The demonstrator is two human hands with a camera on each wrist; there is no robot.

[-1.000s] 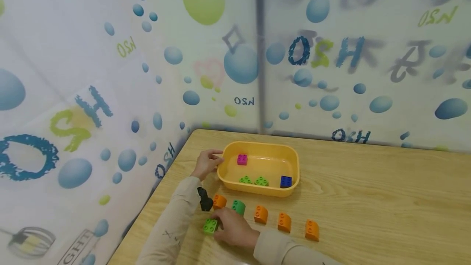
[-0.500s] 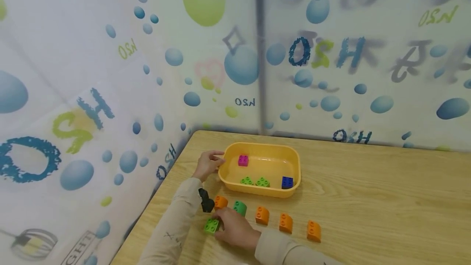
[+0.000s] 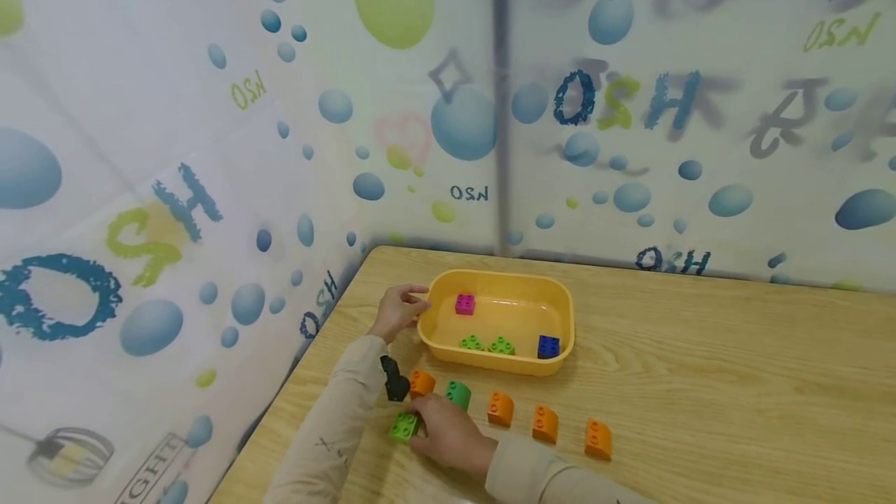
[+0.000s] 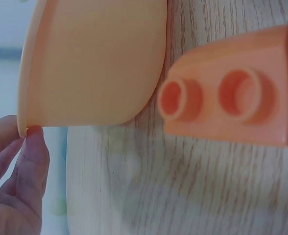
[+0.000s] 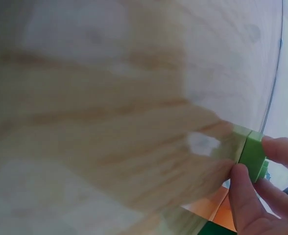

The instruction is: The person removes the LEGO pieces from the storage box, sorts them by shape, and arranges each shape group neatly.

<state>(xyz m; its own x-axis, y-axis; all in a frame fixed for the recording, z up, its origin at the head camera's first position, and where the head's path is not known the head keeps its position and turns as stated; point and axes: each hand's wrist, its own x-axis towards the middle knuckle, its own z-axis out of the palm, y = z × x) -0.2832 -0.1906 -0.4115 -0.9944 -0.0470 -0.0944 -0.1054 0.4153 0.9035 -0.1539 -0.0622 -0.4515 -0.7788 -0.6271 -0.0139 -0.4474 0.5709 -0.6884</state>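
At the left end of the yellow plastic tray (image 3: pixel 495 361), my left hand (image 3: pixel 397 312) pinches the rim; in the left wrist view, fingers (image 4: pixel 34 161) and thumb meet at the tray's edge. My right hand (image 3: pixel 449 432) holds a light green building block (image 3: pixel 404 425) by its side, low at the table's near left. The right wrist view shows that block (image 5: pixel 252 155) between thumb and fingertips. Inside the tray lie a pink block (image 3: pixel 465 304), a blue block (image 3: pixel 549 346) and two light green blocks (image 3: pixel 501 345).
In front of the tray runs a row of curved blocks: an orange block (image 3: pixel 421 383), a green block (image 3: pixel 458 394) partly behind my right hand, and more orange ones (image 3: pixel 545 423). The wooden table (image 3: pixel 735 379) meets printed walls at the back and left.
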